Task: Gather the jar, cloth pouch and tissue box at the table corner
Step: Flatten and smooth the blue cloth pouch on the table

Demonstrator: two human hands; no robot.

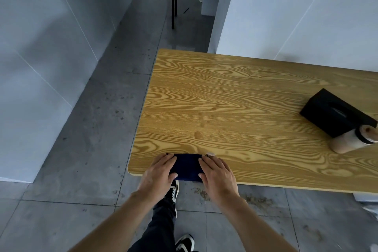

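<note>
A dark blue cloth pouch (186, 166) lies at the near left corner of the wooden table (235, 104). My left hand (158, 172) rests flat on the pouch's left end with straight fingers. My right hand (216, 172) lies flat on its right end, fingers straight, thumb along the near edge. A black tissue box (335, 115) sits far to the right on the table. A beige jar (352, 139) with a dark band lies on its side against the box's near end.
Grey tiled floor (92, 149) surrounds the table's left and near edges. White panels (41, 57) stand on the left and behind the table. A dark table leg (173, 2) stands in the passage at the back. My legs and black shoes (173, 192) are below the table edge.
</note>
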